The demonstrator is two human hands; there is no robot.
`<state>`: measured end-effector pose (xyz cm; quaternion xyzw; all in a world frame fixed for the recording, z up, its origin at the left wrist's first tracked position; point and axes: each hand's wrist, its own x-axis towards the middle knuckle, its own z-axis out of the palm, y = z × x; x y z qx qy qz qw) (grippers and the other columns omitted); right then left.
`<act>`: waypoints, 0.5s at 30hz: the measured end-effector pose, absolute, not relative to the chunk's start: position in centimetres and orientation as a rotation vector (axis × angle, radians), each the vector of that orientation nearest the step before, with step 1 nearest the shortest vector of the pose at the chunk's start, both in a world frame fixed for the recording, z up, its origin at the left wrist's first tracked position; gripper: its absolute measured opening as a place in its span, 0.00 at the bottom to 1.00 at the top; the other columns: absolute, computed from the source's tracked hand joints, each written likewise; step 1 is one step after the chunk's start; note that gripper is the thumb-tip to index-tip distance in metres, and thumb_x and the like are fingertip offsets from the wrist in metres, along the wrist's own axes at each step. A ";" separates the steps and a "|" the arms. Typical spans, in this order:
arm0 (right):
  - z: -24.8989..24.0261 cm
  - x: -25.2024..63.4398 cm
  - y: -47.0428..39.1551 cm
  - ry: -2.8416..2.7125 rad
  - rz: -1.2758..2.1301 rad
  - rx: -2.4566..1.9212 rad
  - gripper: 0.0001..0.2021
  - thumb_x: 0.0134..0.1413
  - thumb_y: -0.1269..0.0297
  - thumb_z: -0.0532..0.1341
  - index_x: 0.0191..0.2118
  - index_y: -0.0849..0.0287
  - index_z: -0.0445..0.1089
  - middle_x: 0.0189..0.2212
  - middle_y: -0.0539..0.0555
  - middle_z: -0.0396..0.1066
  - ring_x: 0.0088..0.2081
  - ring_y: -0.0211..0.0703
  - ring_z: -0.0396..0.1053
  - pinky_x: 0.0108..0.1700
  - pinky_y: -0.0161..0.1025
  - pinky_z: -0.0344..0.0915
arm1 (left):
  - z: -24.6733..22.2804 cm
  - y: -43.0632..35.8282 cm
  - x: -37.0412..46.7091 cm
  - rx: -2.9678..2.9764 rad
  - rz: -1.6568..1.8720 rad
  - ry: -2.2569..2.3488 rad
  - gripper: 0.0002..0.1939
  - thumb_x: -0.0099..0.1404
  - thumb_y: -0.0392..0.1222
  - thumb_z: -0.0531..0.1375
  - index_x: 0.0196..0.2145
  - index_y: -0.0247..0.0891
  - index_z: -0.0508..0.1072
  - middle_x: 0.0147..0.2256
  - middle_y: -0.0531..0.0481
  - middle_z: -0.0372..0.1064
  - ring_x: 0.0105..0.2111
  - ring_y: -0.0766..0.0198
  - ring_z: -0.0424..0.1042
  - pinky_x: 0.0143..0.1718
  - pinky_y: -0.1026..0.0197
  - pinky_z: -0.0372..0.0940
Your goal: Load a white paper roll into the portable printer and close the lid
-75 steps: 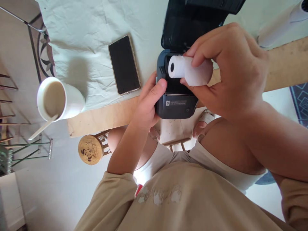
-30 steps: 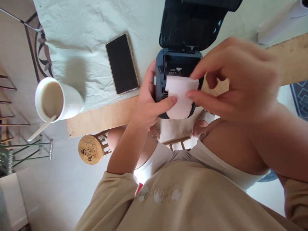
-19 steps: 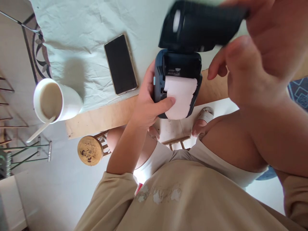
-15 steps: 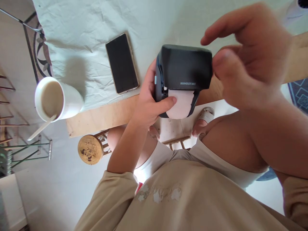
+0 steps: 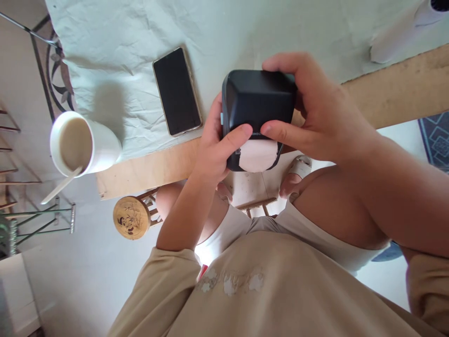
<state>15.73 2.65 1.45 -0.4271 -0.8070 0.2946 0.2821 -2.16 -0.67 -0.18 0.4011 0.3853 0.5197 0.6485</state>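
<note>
A black label printer [image 5: 259,100] is held above the table's front edge, its cover down. White label paper [image 5: 258,156] shows at its near end, below the cover. My left hand [image 5: 219,145] wraps the printer's left side, with the thumb pressing on the cover's front edge. On the right side my right hand [image 5: 312,107] grips it too, fingers over the far corner and thumb on the cover beside the other thumb. The two thumbs partly hide the lettering on the cover.
A black-screened phone [image 5: 177,91] lies on the pale tablecloth [image 5: 224,32]. At the left stands a white cup [image 5: 105,142] of brown drink with a spoon [image 5: 61,186]. A whitish rolled item [image 5: 396,40] is at the far right. A round wooden stool [image 5: 131,218] stands below the table.
The printer's cover has gone from slightly raised to down. My right hand has moved left onto the printer, and my left thumb has shifted from the label paper up to the cover.
</note>
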 end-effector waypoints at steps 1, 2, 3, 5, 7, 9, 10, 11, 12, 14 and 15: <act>1.5 15.7 2.7 -2.171 0.774 -1.148 0.32 0.51 0.47 0.57 0.58 0.57 0.54 0.51 0.55 0.61 0.43 0.34 0.63 0.48 0.35 0.66 | -0.1 -0.7 -2.2 0.897 1.174 0.885 0.12 0.59 0.40 0.61 0.42 0.46 0.69 0.41 0.52 0.69 0.41 0.64 0.71 0.40 0.64 0.66; 1.5 15.6 2.7 -2.174 0.768 -1.148 0.32 0.51 0.46 0.57 0.58 0.58 0.54 0.51 0.56 0.61 0.44 0.35 0.64 0.49 0.37 0.66 | 0.1 -0.7 -2.2 0.885 1.171 0.889 0.11 0.58 0.39 0.61 0.40 0.45 0.70 0.40 0.53 0.70 0.41 0.64 0.72 0.39 0.64 0.66; 1.5 15.6 2.7 -2.176 0.771 -1.148 0.32 0.51 0.46 0.57 0.58 0.58 0.53 0.51 0.56 0.61 0.45 0.36 0.64 0.49 0.38 0.66 | 0.1 -0.7 -2.2 0.880 1.167 0.884 0.10 0.58 0.39 0.61 0.40 0.45 0.70 0.39 0.53 0.70 0.41 0.63 0.72 0.39 0.64 0.66; 1.4 15.6 2.6 -2.176 0.775 -1.159 0.32 0.52 0.46 0.56 0.59 0.59 0.52 0.51 0.56 0.61 0.46 0.37 0.64 0.49 0.39 0.66 | 0.2 -0.6 -2.2 0.866 1.171 0.844 0.11 0.60 0.42 0.60 0.41 0.45 0.70 0.37 0.53 0.71 0.43 0.62 0.72 0.40 0.64 0.67; 1.4 15.7 2.6 -2.190 0.737 -1.161 0.32 0.54 0.47 0.55 0.59 0.61 0.52 0.51 0.57 0.62 0.47 0.37 0.64 0.50 0.39 0.66 | 0.4 -0.5 -2.0 0.819 1.188 0.787 0.11 0.63 0.46 0.57 0.43 0.43 0.70 0.36 0.52 0.72 0.44 0.61 0.72 0.43 0.62 0.67; 1.4 15.8 2.4 -2.183 0.649 -1.141 0.30 0.55 0.48 0.53 0.58 0.62 0.55 0.51 0.57 0.63 0.50 0.37 0.64 0.52 0.38 0.65 | 0.5 -0.5 -1.7 0.761 1.206 0.763 0.14 0.67 0.48 0.52 0.41 0.40 0.72 0.36 0.52 0.74 0.45 0.63 0.72 0.49 0.62 0.66; 1.5 15.8 2.4 -2.170 0.614 -1.116 0.28 0.56 0.49 0.52 0.57 0.63 0.57 0.51 0.57 0.63 0.51 0.37 0.64 0.52 0.37 0.65 | 0.5 -0.5 -1.6 0.736 1.205 0.769 0.15 0.68 0.49 0.50 0.40 0.38 0.72 0.37 0.53 0.74 0.45 0.63 0.72 0.51 0.61 0.65; 1.6 15.9 2.3 -2.156 0.593 -1.083 0.26 0.57 0.50 0.51 0.55 0.63 0.58 0.50 0.57 0.64 0.51 0.37 0.64 0.52 0.36 0.65 | 0.5 -0.5 -1.6 0.719 1.197 0.781 0.17 0.68 0.50 0.49 0.39 0.37 0.73 0.37 0.53 0.74 0.46 0.63 0.72 0.53 0.61 0.65; 1.6 16.0 2.2 -2.141 0.589 -1.047 0.24 0.58 0.52 0.50 0.54 0.63 0.58 0.50 0.57 0.64 0.51 0.37 0.65 0.53 0.36 0.64 | 0.5 -0.5 -1.6 0.706 1.187 0.796 0.18 0.68 0.50 0.49 0.39 0.36 0.73 0.37 0.53 0.74 0.47 0.63 0.71 0.54 0.61 0.64; 1.6 16.1 2.3 -2.137 0.616 -0.970 0.22 0.57 0.56 0.51 0.54 0.62 0.58 0.50 0.57 0.64 0.51 0.36 0.65 0.54 0.37 0.64 | 0.2 -0.5 -1.7 0.685 1.166 0.818 0.19 0.67 0.52 0.50 0.40 0.36 0.73 0.35 0.51 0.74 0.52 0.60 0.69 0.55 0.58 0.63; 1.6 16.2 2.3 -2.156 0.627 -0.927 0.22 0.56 0.57 0.52 0.55 0.61 0.57 0.51 0.57 0.63 0.52 0.37 0.64 0.55 0.37 0.64 | 0.0 -0.4 -1.8 0.684 1.165 0.832 0.19 0.67 0.52 0.50 0.39 0.36 0.73 0.34 0.50 0.74 0.54 0.59 0.67 0.56 0.57 0.63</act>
